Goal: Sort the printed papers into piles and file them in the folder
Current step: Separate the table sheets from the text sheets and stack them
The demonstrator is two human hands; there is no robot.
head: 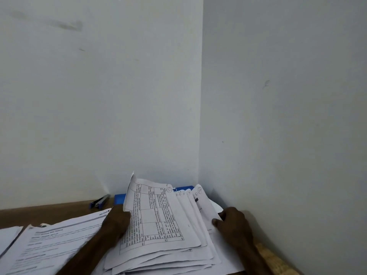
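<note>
Right, quick rundown: your main stack (168, 253) of printed papers sits in the far-right corner of the wooden table (49, 212), tight vs. the two pale walls (99, 96), sheets fanned out & ragged at the near edge. The top sheet (158, 219) carries a ruled grid of small print w/ a circled handwritten mark at its far-right corner. Its left edge stands curled up off the stack.

Your left hand (119, 219) is at that raised edge, forearm coming in from bottom-left. The fingertips are hidden behind the paper, so can't tell if you're clamping it or just propping it. Your right hand (235, 223) is on the stack's right side, thumb & forefinger pinching the right edge of a lower sheet (206, 207), which also has a circled mark at its far end.

The blue folder (119, 199) lies flat behind the stack, against the back wall; only its left end & a strip past the sheets' far edges show.

A second pile (59, 241), text-printed w/ a "SECTION" heading at its far corner, lies left of the stack, partly under your left forearm. A further white page (8, 235) is cut off by the left frame edge. The pens (100, 201), dark w/ blue ends, lie on bare table just left of the folder, nr the wall.
</note>
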